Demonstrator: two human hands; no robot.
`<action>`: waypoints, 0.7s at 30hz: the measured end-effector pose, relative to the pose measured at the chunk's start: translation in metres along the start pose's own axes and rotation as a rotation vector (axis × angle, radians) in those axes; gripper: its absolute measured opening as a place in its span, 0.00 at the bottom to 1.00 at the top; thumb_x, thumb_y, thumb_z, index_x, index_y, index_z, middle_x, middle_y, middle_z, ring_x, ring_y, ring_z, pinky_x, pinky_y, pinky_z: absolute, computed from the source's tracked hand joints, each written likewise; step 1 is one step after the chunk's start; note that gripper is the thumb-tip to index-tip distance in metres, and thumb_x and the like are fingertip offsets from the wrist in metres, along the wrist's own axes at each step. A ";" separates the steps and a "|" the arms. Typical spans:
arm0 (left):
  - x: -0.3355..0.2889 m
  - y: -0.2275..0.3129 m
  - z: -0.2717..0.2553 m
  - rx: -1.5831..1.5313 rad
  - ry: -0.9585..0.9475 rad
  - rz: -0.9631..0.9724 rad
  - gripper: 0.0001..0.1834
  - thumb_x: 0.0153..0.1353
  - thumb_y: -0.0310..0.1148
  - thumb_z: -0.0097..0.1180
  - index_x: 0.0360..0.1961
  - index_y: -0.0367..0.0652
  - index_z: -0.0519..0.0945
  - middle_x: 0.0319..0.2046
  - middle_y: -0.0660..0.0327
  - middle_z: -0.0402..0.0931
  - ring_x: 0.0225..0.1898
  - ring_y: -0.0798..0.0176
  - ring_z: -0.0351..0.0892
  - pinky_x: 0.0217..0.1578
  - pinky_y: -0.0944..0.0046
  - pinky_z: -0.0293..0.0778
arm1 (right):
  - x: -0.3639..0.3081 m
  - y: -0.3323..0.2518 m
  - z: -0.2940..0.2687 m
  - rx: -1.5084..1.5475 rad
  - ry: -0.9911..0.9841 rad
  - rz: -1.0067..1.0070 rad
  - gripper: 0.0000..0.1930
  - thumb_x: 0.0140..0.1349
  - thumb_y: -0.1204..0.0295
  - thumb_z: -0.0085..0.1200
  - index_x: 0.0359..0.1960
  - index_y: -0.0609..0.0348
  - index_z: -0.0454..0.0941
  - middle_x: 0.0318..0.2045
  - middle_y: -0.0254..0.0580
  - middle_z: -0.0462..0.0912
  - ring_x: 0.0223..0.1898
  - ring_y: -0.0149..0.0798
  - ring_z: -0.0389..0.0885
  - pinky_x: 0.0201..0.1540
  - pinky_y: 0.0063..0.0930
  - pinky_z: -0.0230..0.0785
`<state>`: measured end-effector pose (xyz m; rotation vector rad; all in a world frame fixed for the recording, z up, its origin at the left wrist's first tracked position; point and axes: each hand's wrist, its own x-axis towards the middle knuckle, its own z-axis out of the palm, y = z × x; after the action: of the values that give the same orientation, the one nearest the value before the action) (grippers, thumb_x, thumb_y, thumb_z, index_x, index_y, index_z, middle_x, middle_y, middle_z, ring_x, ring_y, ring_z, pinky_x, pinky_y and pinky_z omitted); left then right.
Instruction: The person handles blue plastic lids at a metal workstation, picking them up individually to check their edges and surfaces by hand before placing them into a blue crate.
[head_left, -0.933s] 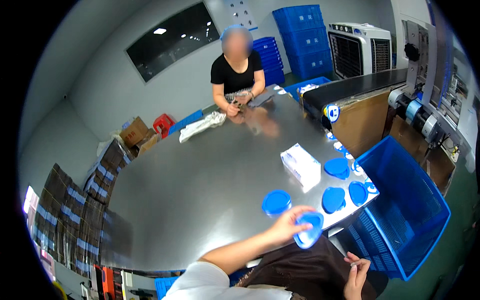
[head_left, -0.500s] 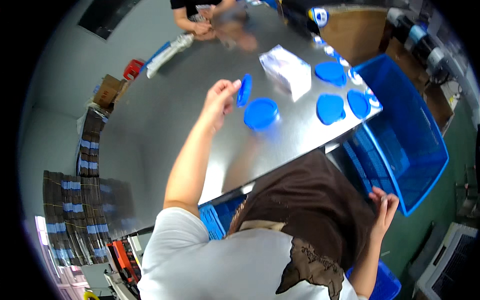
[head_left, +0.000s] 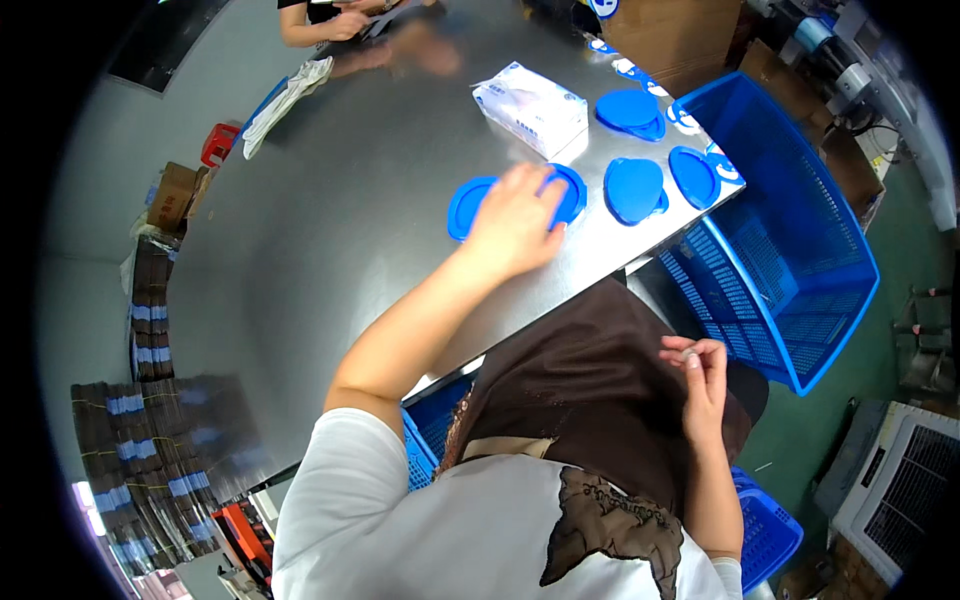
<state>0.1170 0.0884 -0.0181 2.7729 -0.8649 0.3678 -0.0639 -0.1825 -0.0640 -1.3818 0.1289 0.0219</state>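
Left hand: the left hand (head_left: 515,222) lies flat, fingers spread wide, palm down, just above the middle of the frame.
Under the palm: two round blue lids (head_left: 470,203) lie side by side on the steel table (head_left: 330,250); one shows at the hand's left edge, the other peeks out at the fingertips on the right.
Grip: nothing clasped; the open palm presses on top of the lids and touches both.
Right hand: the right hand (head_left: 700,375) is down at the lower right, off the table, fingertips pinched narrowly together; whether anything sits between them, I cannot tell.
More lids: three further blue lids (head_left: 635,188) lie to the right of the hand, near the table's edge.
Packet: a white wrapped packet (head_left: 530,105) lies just above the fingers.
Crate: a blue mesh crate (head_left: 790,250) stands beside the table at the right.
Far end: another person's hands (head_left: 350,20) work at the top of the frame.
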 end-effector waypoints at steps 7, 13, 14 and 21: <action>-0.023 0.039 0.034 0.119 -0.310 -0.045 0.31 0.54 0.23 0.49 0.62 0.27 0.64 0.62 0.35 0.62 0.59 0.39 0.68 0.55 0.49 0.73 | -0.008 0.002 -0.013 -0.027 0.094 0.015 0.04 0.72 0.72 0.41 0.42 0.57 0.65 0.48 0.52 0.78 0.44 0.36 0.78 0.53 0.30 0.69; -0.036 0.062 0.004 -0.098 -0.442 -0.047 0.30 0.54 0.27 0.57 0.60 0.35 0.68 0.59 0.39 0.64 0.56 0.41 0.70 0.50 0.51 0.75 | -0.023 0.017 -0.036 0.004 0.146 0.099 0.03 0.72 0.72 0.41 0.42 0.56 0.66 0.47 0.50 0.79 0.43 0.33 0.78 0.52 0.28 0.69; -0.034 0.059 0.004 -0.141 -0.468 -0.047 0.30 0.53 0.29 0.60 0.59 0.37 0.70 0.58 0.41 0.66 0.56 0.42 0.70 0.51 0.51 0.74 | -0.023 0.016 -0.036 0.006 0.142 0.096 0.03 0.72 0.72 0.41 0.42 0.56 0.66 0.47 0.50 0.79 0.43 0.34 0.78 0.52 0.28 0.69; -0.054 0.039 0.010 -0.129 -0.246 0.022 0.31 0.53 0.41 0.64 0.60 0.51 0.73 0.60 0.48 0.62 0.61 0.42 0.60 0.59 0.45 0.64 | -0.015 0.006 -0.028 -0.001 0.127 0.056 0.04 0.71 0.72 0.44 0.41 0.58 0.65 0.47 0.49 0.78 0.44 0.33 0.77 0.52 0.27 0.69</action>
<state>0.0531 0.0828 -0.0388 2.7269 -0.9371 -0.0278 -0.0810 -0.2076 -0.0731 -1.3801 0.2736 -0.0188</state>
